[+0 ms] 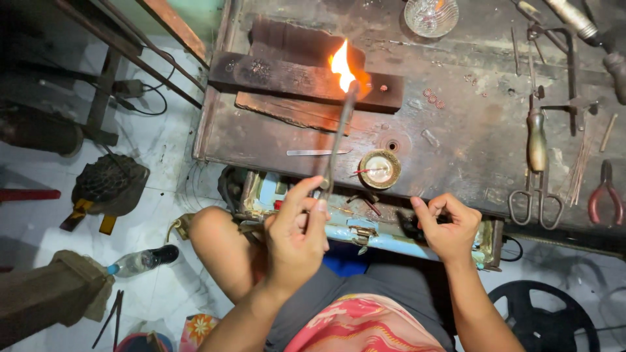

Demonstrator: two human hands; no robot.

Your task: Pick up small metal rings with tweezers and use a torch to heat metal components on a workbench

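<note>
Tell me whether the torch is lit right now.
Lit: an orange flame burns at the tip of the torch held in the left hand, over the charred wooden block.

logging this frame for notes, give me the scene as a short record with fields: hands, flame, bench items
left hand: grips the torch, a thin metal tube angled up over the bench
flame: lit at the torch tip, over the charred wood block
right hand: fingers curled at the bench's near edge; cannot tell what it pinches
bench: dark, worn
on bench: brass dish, metal strip, scissors, red pliers, glass bowl
</note>
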